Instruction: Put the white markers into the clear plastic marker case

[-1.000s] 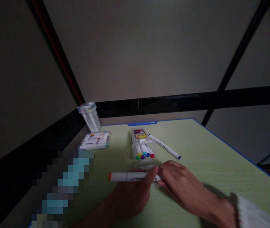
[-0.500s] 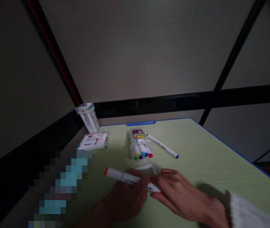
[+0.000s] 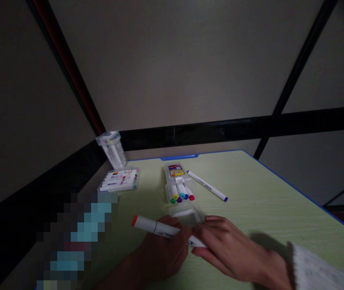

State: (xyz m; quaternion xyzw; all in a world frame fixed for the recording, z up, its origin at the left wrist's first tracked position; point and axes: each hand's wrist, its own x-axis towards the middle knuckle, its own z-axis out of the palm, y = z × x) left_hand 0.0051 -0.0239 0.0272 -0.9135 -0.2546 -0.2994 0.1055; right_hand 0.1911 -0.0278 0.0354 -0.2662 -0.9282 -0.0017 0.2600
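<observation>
A white marker (image 3: 147, 224) with an orange end lies across both hands, its orange tip pointing left. My left hand (image 3: 167, 251) is closed around its middle. My right hand (image 3: 228, 245) grips the other end, which its fingers hide. Just beyond my fingers is the clear lid (image 3: 186, 213) of an open plastic marker case (image 3: 170, 177). Inside the case several white markers (image 3: 181, 190) show coloured ends: yellow, green, purple, light blue, blue and red. To the right of the case, a white marker with blue ends (image 3: 207, 185) rests slantwise on the table.
The pale green table (image 3: 259, 193) has a blue edge. At its far left lies a flat clear case of markers (image 3: 119, 180), with an upright clear container of markers (image 3: 113, 151) behind it. A wall (image 3: 190, 72) stands at the back. A blurred patch covers the lower left.
</observation>
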